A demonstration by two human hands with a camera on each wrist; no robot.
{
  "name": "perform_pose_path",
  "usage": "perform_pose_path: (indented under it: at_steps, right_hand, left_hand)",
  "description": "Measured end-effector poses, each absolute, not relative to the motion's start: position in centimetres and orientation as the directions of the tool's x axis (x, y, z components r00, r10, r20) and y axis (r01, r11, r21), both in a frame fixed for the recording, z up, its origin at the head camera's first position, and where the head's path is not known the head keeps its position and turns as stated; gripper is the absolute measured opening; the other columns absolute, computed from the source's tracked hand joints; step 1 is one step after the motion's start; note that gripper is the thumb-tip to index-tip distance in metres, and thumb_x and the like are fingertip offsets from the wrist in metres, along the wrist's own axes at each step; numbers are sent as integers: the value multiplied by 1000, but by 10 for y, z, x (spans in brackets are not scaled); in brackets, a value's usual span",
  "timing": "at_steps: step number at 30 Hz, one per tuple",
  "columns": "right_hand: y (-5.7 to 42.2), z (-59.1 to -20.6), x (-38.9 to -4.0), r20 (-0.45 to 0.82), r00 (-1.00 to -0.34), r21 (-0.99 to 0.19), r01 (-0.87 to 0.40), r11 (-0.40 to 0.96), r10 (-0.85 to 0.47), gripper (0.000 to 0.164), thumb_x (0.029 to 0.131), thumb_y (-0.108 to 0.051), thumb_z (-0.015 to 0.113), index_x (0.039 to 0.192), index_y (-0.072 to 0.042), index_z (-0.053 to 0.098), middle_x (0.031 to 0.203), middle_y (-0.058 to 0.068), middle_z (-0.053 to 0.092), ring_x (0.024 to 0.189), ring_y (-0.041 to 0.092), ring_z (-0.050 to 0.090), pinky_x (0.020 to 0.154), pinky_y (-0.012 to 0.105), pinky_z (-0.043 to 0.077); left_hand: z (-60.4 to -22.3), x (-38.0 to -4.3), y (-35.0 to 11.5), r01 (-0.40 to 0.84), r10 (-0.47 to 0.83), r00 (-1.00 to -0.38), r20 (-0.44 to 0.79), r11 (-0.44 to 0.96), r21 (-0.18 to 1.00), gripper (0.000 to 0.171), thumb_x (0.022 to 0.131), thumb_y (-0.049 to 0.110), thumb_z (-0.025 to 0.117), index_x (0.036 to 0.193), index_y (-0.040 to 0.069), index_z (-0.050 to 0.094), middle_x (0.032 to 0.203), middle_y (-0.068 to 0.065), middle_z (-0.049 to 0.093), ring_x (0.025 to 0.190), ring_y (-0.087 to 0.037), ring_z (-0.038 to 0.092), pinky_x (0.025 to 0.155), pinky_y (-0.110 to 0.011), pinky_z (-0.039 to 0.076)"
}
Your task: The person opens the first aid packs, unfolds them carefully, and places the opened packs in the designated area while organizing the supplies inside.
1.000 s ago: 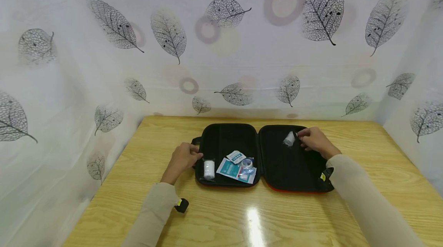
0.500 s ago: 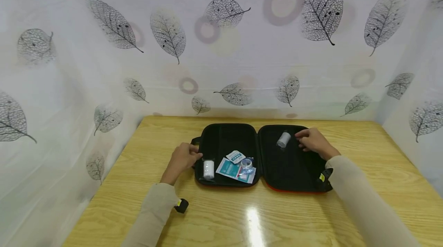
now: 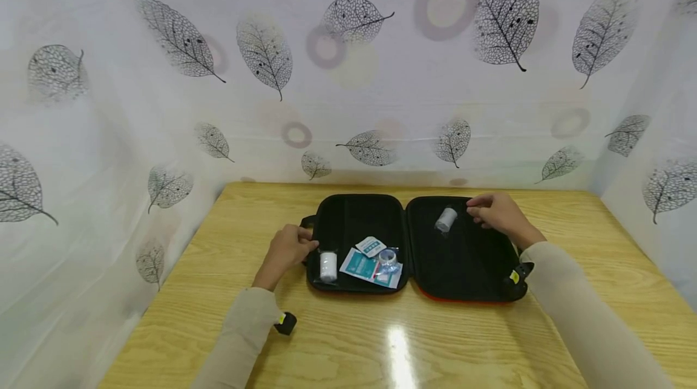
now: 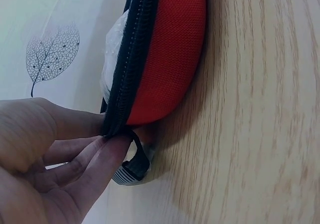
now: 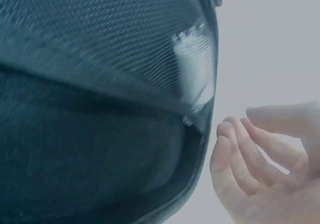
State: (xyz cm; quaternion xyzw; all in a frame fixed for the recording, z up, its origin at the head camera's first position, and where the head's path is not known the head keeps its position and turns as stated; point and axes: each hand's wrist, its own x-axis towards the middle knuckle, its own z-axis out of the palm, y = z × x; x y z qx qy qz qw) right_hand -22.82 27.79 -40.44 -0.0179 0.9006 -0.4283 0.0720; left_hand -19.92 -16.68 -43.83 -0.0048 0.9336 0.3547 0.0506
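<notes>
A zip case (image 3: 457,268), black inside and red outside, lies unfolded on the table. My left hand (image 3: 288,251) pinches its zippered left rim between thumb and fingers, as the left wrist view shows close up (image 4: 75,154). A wrapped white bandage roll (image 3: 447,219) lies in the right half, behind a mesh pocket (image 5: 100,39) in the right wrist view. My right hand (image 3: 498,217) hovers at that half's far right corner, holding nothing, fingers loosely bent. In the left half lie another wrapped white roll (image 3: 328,267), teal-and-white packets (image 3: 359,265) and a wrapped tape roll (image 3: 388,259).
The wooden table (image 3: 337,340) extends in front of the case and to both sides. A white leaf-print curtain (image 3: 381,92) hangs behind and at both sides. A black strap handle (image 3: 308,221) sticks out from the case's left side.
My right hand has let go of the bandage roll, which now lies slightly further left in the mesh pocket, and has drawn back to the right. My left hand has stayed put.
</notes>
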Motion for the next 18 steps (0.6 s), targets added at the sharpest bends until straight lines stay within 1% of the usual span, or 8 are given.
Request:
perform_pose_path:
  at_steps: [3, 8, 12, 18]
  right_hand:
    - [270, -398, -226, -102, -987, -773, 3, 634, -121, 39, 102, -16, 60, 128, 14, 60, 116, 30, 66, 92, 32, 68, 76, 39, 59]
    - [251, -393, -222, -93, -974, -774, -61, 630, -208, 35, 102, -15, 61, 124, 13, 63, 110, 26, 69, 87, 30, 67, 71, 35, 57]
    - [235, -395, -219, -90, -956, -764, -113, 635, -279, 30, 100, -13, 63, 118, 10, 68, 102, 20, 71, 83, 30, 66, 68, 36, 56]
    - [211, -401, -212, -112, -935, -771, -133, 623, -338, 20, 98, -12, 66, 109, 4, 74, 92, 11, 70, 75, 21, 62, 64, 33, 55]
  left_hand:
    - [-438, -199, -166, -39, 29, -995, -92, 747, 664, 26, 91, 15, 76, 110, -3, 74, 90, -9, 75, 65, -15, 68, 64, -34, 57]
    - [-439, -198, -166, -32, 29, -996, -80, 745, 667, 26, 91, 14, 76, 109, -3, 74, 89, -9, 75, 64, -14, 68, 64, -33, 57]
    - [-440, -198, -166, -43, 21, -996, -88, 746, 665, 26, 91, 15, 76, 109, -3, 74, 90, -8, 75, 65, -14, 68, 64, -32, 56]
    - [-439, -198, -166, -52, 14, -996, -94, 745, 665, 25, 91, 15, 76, 109, -3, 74, 90, -9, 75, 66, -15, 68, 64, -32, 56]
